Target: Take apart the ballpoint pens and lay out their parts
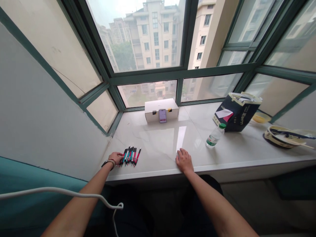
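A row of pens (129, 155) in black, red, teal and white lies side by side on the white ledge. One red and black pen (137, 156) slants slightly apart at the right end. My left hand (116, 157), with a dark band and bracelet at the wrist, touches the left end of the row. Its fingers look stretched along the leftmost pens, though their tips are partly hidden. Farther right, my right hand (184, 160) rests palm down near the ledge's front edge, fingers loosely apart, holding nothing.
A white box (161, 107) stands by the window, a small purple box (162, 116) against its front. To the right are a green-capped bottle (215, 136), a dark paper bag (237, 113) and bowls (283, 136). A white cable (56, 190) crosses before my left forearm.
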A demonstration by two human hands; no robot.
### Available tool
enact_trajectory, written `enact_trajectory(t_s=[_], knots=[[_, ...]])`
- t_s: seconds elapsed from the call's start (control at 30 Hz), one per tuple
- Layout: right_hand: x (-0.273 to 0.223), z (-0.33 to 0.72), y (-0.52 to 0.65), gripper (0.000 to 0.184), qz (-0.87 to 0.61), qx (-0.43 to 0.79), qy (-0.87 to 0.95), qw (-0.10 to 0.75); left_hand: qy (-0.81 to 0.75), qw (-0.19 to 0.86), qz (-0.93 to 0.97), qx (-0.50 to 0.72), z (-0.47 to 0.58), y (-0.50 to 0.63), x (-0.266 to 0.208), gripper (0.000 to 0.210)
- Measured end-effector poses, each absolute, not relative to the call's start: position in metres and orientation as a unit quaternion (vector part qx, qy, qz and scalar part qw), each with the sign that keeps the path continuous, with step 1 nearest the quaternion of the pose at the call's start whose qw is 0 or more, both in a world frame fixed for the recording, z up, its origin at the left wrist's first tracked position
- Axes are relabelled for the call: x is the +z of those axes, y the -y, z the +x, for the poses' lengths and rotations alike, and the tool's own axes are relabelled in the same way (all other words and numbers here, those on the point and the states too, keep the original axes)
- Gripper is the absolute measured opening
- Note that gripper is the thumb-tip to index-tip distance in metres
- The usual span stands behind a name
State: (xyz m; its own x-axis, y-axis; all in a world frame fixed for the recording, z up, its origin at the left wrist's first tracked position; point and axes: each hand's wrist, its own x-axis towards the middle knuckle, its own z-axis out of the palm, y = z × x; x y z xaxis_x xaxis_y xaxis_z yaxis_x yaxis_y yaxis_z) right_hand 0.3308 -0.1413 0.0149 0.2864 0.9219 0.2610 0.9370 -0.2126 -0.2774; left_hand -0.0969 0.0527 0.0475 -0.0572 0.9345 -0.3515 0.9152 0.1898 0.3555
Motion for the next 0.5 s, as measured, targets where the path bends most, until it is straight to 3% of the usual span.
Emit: enact_trajectory(t_s=[0.2, 0.5], knots=[[0.013, 0.331, 0.141, 0.034, -0.778, -0.029, 0.595, 0.201, -0.721, 0.202, 0.662, 0.021, -0.1, -0.048, 0.047, 0.024], [0.016, 0.33, 0.142, 0.033, -0.78, -0.021, 0.594, 0.196, -0.674, 0.159, 0.72, 0.036, -0.074, -0.037, 0.068, 0.031]])
